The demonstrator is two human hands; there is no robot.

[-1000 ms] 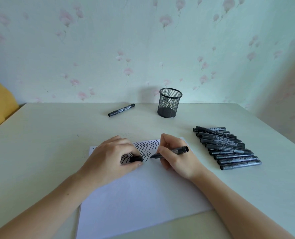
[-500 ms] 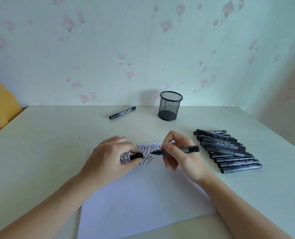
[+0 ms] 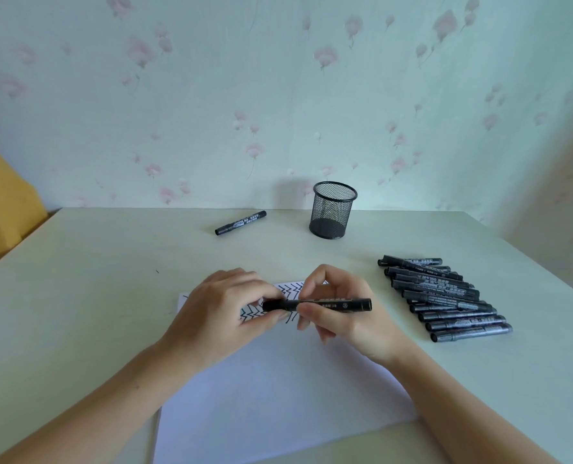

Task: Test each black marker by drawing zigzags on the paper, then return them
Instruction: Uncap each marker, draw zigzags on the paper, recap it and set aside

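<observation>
A white sheet of paper [image 3: 278, 390] lies on the table in front of me, with rows of black zigzags along its far edge. My right hand [image 3: 342, 316] holds a black marker [image 3: 332, 305] level above the zigzags, fingers curled round its barrel. My left hand [image 3: 225, 313] pinches the marker's cap [image 3: 275, 305], which sits on the marker's left end. A stack of several black markers [image 3: 446, 299] lies to the right of the paper. One more black marker [image 3: 241, 223] lies alone at the back.
A black mesh pen cup [image 3: 333, 209] stands at the back by the flowered wall. The pale table [image 3: 77, 296] runs left to a yellow object [image 3: 0, 195] beyond its edge.
My right hand lifted the marker off the paper and turned it level. My left hand brought the cap onto its tip, so cap and marker now meet.
</observation>
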